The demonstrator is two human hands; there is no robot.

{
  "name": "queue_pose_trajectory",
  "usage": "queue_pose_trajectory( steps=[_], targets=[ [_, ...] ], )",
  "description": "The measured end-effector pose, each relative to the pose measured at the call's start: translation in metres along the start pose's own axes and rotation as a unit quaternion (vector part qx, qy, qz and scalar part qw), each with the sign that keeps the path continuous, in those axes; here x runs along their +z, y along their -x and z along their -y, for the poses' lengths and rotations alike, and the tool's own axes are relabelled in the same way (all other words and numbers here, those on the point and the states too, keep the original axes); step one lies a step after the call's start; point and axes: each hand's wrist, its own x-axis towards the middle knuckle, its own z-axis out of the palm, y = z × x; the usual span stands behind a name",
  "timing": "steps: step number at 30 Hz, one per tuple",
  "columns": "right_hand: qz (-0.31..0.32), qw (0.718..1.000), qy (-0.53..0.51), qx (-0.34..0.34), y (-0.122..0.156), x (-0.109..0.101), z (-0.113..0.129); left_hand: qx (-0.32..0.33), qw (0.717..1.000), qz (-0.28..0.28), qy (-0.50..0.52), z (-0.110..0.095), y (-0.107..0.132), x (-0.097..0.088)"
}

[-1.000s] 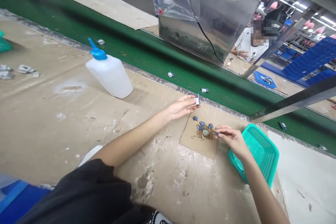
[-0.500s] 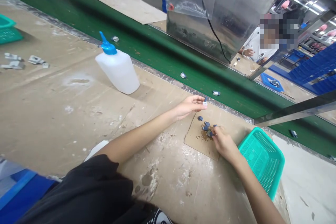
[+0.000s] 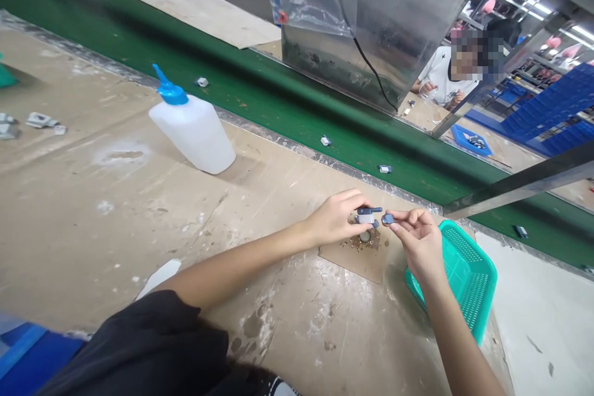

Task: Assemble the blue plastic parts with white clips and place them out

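Note:
My left hand (image 3: 338, 218) is closed on a small white and dark-blue plastic part (image 3: 365, 219), pinched between thumb and fingers. Facing it, my right hand (image 3: 421, 240) grips a small dark-blue plastic piece (image 3: 388, 218) at the fingertips, a narrow gap from the white part. Below both hands lies a cardboard square (image 3: 362, 266) with wet brown spots and a small round object (image 3: 365, 236). My left hand hides part of that square, so I cannot tell how many blue pieces lie there.
A green basket (image 3: 488, 281) stands just right of my right hand. The white squeeze bottle (image 3: 195, 133) with a blue nozzle stands left. Beyond the table edge runs a green belt (image 3: 278, 117) with scattered small parts. A metal post (image 3: 515, 189) slants at right; a co-worker (image 3: 439, 74) sits across.
My right hand has lifted off the cardboard with a blue piece and come up to my left hand. The left hand has turned and lowered slightly with its part. The view has shifted.

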Motion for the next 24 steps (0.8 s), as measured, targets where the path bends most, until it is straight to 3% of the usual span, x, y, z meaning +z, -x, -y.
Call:
queue_pose_trajectory(
  steps=[11,15,18,21,24],
  targets=[
    [-0.010,0.995,0.090,-0.030,0.013,0.017,-0.009,0.001,0.999,0.016,-0.029,0.000,0.003,0.005],
    [-0.022,0.998,0.055,-0.017,0.018,0.019,-0.008,0.023,0.999,0.003,-0.043,-0.002,0.006,0.004],
    [0.058,0.996,-0.024,0.063,0.015,0.012,-0.001,0.065,0.997,-0.004,-0.029,-0.008,0.006,0.004],
    [0.198,0.962,-0.085,0.168,0.017,0.005,0.008,0.114,0.993,-0.023,-0.006,-0.018,0.009,0.009],
    [0.223,0.956,-0.074,0.177,0.028,0.001,0.014,0.153,0.987,-0.046,0.014,-0.029,0.013,0.017]
  ],
)
